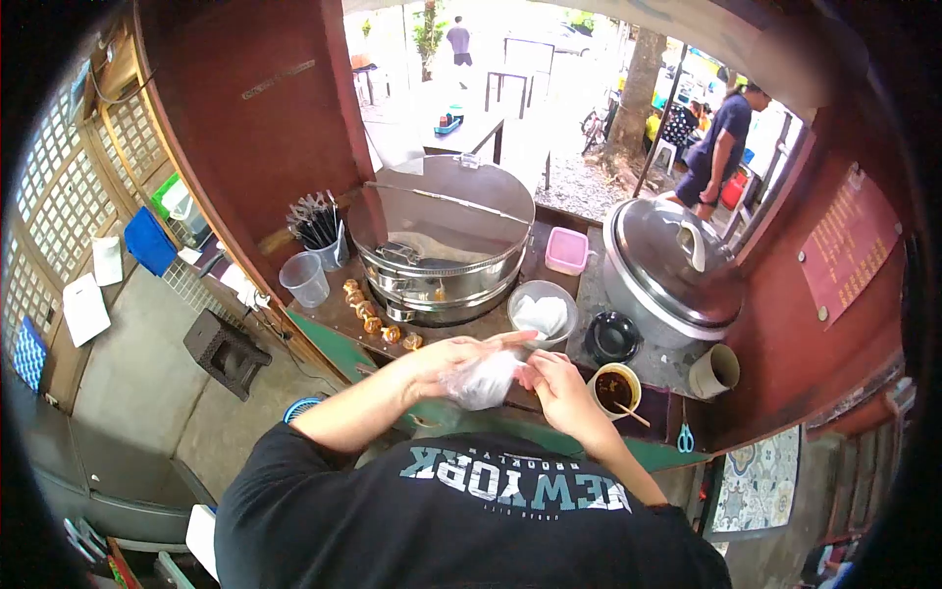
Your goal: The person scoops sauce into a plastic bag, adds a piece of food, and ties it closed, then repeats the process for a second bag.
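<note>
A clear plastic bag (485,385) is bunched between my two hands, in front of the counter's near edge. My left hand (444,361) holds its left side, with some fingers stretched across the top. On the other side, my right hand (557,376) pinches the bag near its upper edge. What the bag contains, if anything, cannot be made out. Just beyond my hands stands a clear tub (559,296) with white, bag-like material inside. Close to my right hand is a cup of dark sauce (615,388) with a stick in it.
A large steel steamer (442,265) and a lidded pot (667,265) stand on the counter. Several small brown-topped balls (368,316) line the left edge. A black bowl (612,337), pink container (567,250), brown cup (714,371) and scissors (686,435) are rightward.
</note>
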Motion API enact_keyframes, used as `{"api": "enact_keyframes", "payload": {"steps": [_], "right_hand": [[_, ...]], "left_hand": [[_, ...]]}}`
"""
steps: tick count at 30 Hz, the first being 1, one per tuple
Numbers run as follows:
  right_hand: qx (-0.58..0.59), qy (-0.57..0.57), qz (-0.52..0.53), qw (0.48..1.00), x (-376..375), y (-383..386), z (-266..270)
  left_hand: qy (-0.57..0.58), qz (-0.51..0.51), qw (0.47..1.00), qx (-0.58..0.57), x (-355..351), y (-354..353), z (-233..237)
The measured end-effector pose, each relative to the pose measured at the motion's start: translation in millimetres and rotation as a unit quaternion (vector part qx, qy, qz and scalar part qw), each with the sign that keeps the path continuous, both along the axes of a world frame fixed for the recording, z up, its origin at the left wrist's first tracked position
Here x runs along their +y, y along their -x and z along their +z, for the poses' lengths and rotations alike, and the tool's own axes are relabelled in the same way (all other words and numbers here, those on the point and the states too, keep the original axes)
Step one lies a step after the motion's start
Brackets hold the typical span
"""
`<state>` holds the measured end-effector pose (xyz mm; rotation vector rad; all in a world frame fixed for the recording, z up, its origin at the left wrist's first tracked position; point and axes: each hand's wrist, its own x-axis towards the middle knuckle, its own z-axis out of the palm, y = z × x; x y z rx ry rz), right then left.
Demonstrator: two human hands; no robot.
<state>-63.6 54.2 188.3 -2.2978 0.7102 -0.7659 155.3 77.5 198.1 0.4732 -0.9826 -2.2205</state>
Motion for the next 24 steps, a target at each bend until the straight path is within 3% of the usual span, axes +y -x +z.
{"api": "enact_keyframes", "payload": {"steps": [2, 4, 5, 6, 7, 8, 10, 12, 15, 17, 18, 19, 20, 22, 23, 24], "right_hand": [[0.023, -0.018, -0.019, 0.999, -1.7, 2.6, -1.0], [0.008, -0.043, -0.017, 0.999, -2.2, 3.3, -12.2], [0.003, -0.046, -0.016, 0.999, -2.5, 4.0, -18.6], [-0.001, -0.05, -0.016, 0.999, -2.5, 5.0, -21.6], [0.006, -0.054, -0.022, 0.998, -2.6, 6.1, -20.8], [0.012, -0.059, -0.026, 0.998, -2.3, 7.0, -17.8], [0.023, -0.059, -0.035, 0.997, -1.4, 8.1, -12.7], [0.03, -0.047, -0.044, 0.997, -2.0, 9.7, -8.3], [0.02, -0.012, 0.002, 1.0, 0.2, 8.9, -14.4], [0.035, 0.012, 0.009, 0.999, 2.0, 8.0, -12.7], [0.029, 0.005, -0.006, 1.0, 2.5, 8.8, -11.1], [0.022, -0.003, -0.021, 1.0, 2.4, 10.0, -10.1], [0.016, -0.011, -0.038, 0.999, 2.6, 10.9, -9.9], [0.003, -0.028, -0.032, 0.999, 1.2, 10.8, -10.0], [0.001, -0.034, -0.027, 0.999, 0.8, 11.6, -10.7], [-0.001, -0.039, -0.022, 0.999, 0.1, 12.1, -11.1]], "left_hand": [[-0.083, 0.06, 0.984, 0.146, 2.2, 5.9, -39.3], [0.003, 0.128, 0.992, -0.012, 4.4, 18.1, -30.2], [0.202, 0.173, 0.955, -0.133, 0.8, 23.8, -28.8], [0.389, 0.206, 0.863, -0.247, -0.6, 28.0, -23.1], [0.515, 0.24, 0.697, -0.438, 4.8, 29.5, -16.7], [0.598, 0.255, 0.474, -0.594, 10.6, 31.1, -8.2], [0.63, 0.236, 0.382, -0.633, 4.7, 22.4, -8.3], [0.633, 0.177, 0.442, -0.611, 1.5, 11.7, 0.3], [0.525, 0.018, 0.76, -0.382, -8.6, 2.9, 2.1], [0.258, 0.033, 0.946, -0.193, -4.5, 4.0, -8.6], [0.108, 0.039, 0.99, -0.086, -2.4, 5.6, -11.2], [-0.029, 0.018, 0.996, 0.087, 0.2, 10.0, -5.5], [0.002, 0.053, 0.991, 0.127, -1.7, 13.5, -11.2], [0.056, 0.131, 0.989, 0.031, -2.4, 10.3, -39.0], [0.186, 0.148, 0.967, -0.091, -4.2, 8.6, -44.9], [0.363, 0.19, 0.865, -0.289, -2.4, 12.2, -35.6]]}}
